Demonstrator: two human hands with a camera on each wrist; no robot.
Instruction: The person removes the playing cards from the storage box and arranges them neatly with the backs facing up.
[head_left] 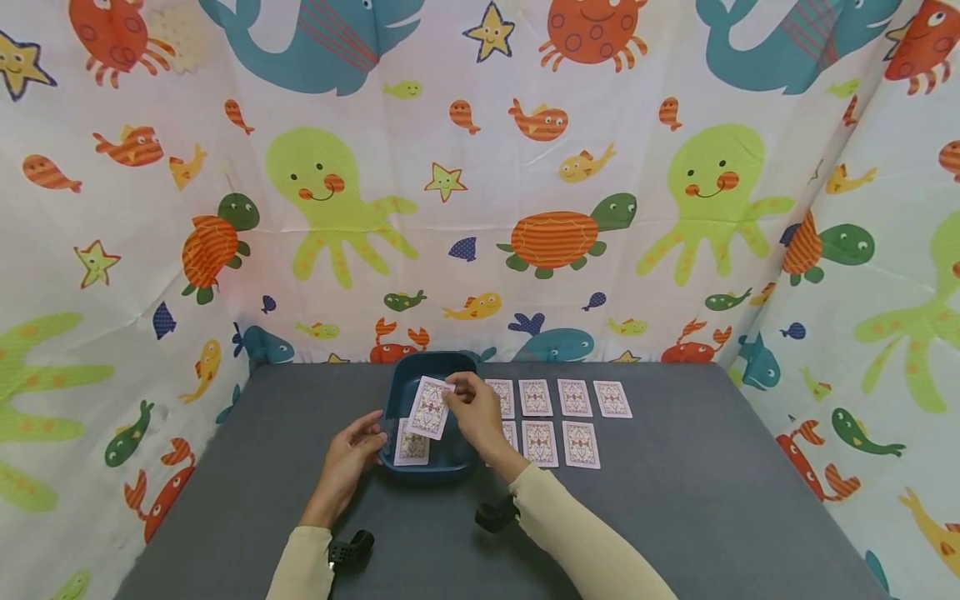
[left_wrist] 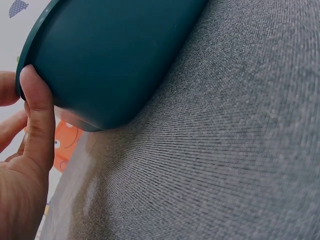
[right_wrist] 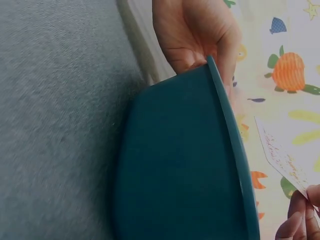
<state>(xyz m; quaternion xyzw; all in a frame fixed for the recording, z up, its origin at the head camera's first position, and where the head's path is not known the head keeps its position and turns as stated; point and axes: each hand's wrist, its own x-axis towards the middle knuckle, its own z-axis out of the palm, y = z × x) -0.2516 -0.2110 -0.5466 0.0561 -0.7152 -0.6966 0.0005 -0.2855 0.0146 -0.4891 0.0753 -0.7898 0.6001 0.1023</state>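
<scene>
A dark teal plastic tub (head_left: pixel 431 472) stands on the grey table, its side wall (left_wrist: pixel 115 55) filling much of the left wrist view. My left hand (head_left: pixel 348 454) grips its left rim, thumb on the outer wall. Above the tub my right hand (head_left: pixel 480 415) pinches a playing card (head_left: pixel 430 408) by its upper right edge, patterned back up. In the right wrist view this card (right_wrist: pixel 281 157) hangs tilted from the fingertips, beyond the rim. Another playing card (head_left: pixel 410 450) lies face down inside the tub at the front left, partly covered by the held one.
Right of the tub, face-down playing cards lie in two rows, a back row (head_left: pixel 536 398) and a front row (head_left: pixel 540 443); my right hand and forearm partly hide the leftmost ones. A sea-animal curtain (head_left: pixel 465 250) borders the grey table (head_left: pixel 675 517) behind and at both sides.
</scene>
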